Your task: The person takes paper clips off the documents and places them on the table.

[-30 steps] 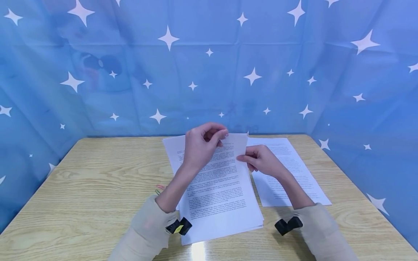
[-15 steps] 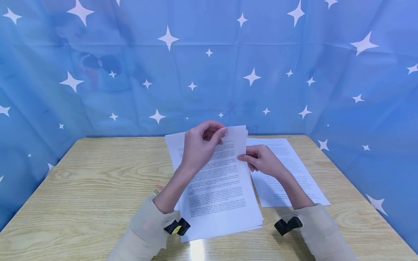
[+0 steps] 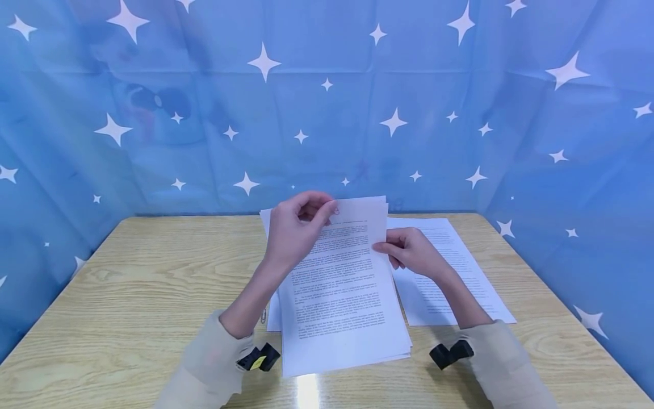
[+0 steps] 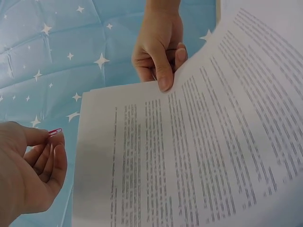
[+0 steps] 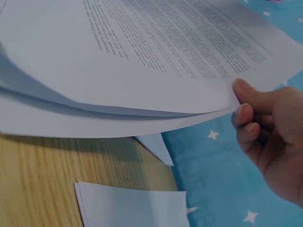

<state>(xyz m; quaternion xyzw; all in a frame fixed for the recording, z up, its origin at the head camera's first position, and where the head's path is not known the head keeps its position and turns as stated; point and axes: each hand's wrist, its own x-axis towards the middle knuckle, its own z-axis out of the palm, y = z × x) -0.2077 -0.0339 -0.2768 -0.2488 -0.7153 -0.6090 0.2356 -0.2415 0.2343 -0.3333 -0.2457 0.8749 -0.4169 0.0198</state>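
My right hand (image 3: 411,250) pinches the right edge of several printed sheets (image 3: 339,295), thumb in front and fingers behind. The sheets are raised and tilted toward me; in the right wrist view their lower edges (image 5: 118,112) spread apart. My left hand (image 3: 296,227) is at the top of the sheets. Between its thumb and index finger it holds a small pink paper clip (image 4: 55,132), which sits just beside the sheets' top edge in the left wrist view. In the head view the clip is barely visible.
More printed paper (image 3: 460,278) lies on the wooden table (image 3: 153,295) at the right. Part of another white sheet (image 3: 274,317) shows under the held sheets, with a paper clip (image 3: 263,316) by its left edge. A starry blue cloth (image 3: 327,142) hangs behind.
My left hand has shifted left along the top of the sheets, its forearm now covering the pink and green clips on the table. The sheets' top right corner has risen slightly. My right hand keeps its grip.
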